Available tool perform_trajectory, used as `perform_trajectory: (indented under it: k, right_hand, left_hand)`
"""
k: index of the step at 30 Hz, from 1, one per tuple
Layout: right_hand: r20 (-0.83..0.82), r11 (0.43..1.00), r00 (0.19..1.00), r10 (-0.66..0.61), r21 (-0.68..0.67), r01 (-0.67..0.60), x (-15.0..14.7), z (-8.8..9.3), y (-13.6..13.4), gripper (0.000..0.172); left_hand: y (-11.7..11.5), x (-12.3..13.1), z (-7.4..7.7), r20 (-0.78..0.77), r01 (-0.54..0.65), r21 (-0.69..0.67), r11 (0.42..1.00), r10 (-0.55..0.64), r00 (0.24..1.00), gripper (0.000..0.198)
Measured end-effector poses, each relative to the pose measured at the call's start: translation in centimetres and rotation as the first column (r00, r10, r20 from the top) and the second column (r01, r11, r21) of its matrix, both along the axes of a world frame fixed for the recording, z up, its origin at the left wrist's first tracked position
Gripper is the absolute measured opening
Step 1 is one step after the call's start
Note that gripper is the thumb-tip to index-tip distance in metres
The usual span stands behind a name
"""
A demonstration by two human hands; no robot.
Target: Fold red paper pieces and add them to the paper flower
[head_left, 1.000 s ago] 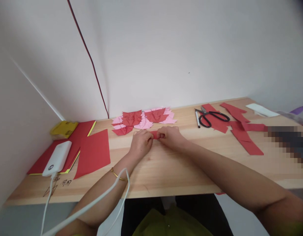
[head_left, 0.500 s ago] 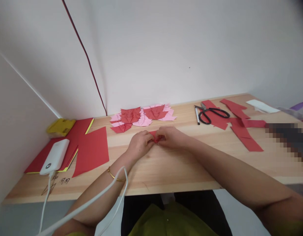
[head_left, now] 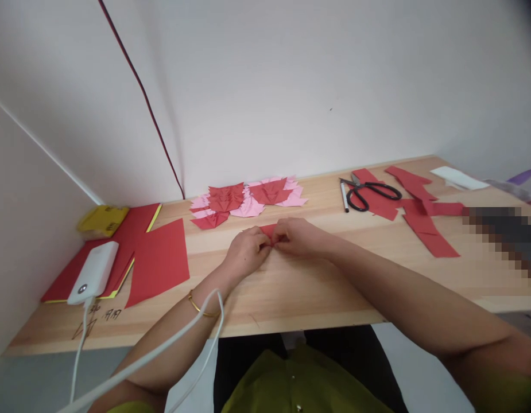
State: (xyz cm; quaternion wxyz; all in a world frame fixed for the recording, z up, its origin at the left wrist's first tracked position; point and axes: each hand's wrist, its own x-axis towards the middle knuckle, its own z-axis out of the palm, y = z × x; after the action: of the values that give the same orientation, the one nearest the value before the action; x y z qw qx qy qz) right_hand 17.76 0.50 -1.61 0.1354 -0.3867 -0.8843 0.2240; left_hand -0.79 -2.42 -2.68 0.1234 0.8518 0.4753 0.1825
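Both hands meet at the middle of the wooden table, pinching one small piece of red paper [head_left: 268,230] between them. My left hand [head_left: 248,251] grips its left side with fingers closed. My right hand [head_left: 298,237] is closed on its right side, fingertips almost touching the left ones. Most of the paper is covered by the fingers, so its folds are hard to make out. Just beyond the hands, against the wall, lie folded red paper pieces [head_left: 226,198] and folded pink paper pieces [head_left: 248,209], in overlapping rows.
A large red sheet [head_left: 159,261], a white power bank [head_left: 94,272] with a cable and a yellow packet [head_left: 104,220] lie left. To the right are black-handled scissors [head_left: 379,189], a pen [head_left: 344,197], red scraps [head_left: 431,232] and a white strip [head_left: 458,177].
The hands stay together on the red paper, with the fingers shifted only slightly and a little more paper showing. The whole view has tilted a little.
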Motion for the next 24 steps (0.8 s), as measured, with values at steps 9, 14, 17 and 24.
perform_trajectory:
  k: [9, 14, 17, 24]
  right_hand:
    - [0.002, 0.998, 0.999, -0.047, -0.046, 0.048, -0.09, -0.29, 0.03, 0.012]
    - [-0.007, 0.996, 1.000, -0.025, -0.082, 0.024, -0.01, -0.34, 0.22, 0.014]
    - [-0.008, 0.997, 0.999, -0.033, -0.077, 0.033, -0.04, -0.34, 0.28, 0.015]
    - [0.010, 0.993, 0.997, -0.071, -0.093, 0.072, -0.29, -0.30, 0.31, 0.016]
  left_hand:
    - [0.13, 0.30, -0.06, 0.068, -0.045, -0.063, 0.997, 0.049, 0.997, 0.012]
    - [0.07, 0.46, -0.23, 0.050, -0.065, -0.042, 0.997, 0.067, 0.997, 0.011]
    - [0.12, 0.57, -0.40, 0.044, -0.080, -0.020, 0.997, 0.081, 0.996, 0.012]
    - [0.16, 0.85, -0.53, 0.028, -0.132, -0.010, 0.991, 0.132, 0.991, 0.013]
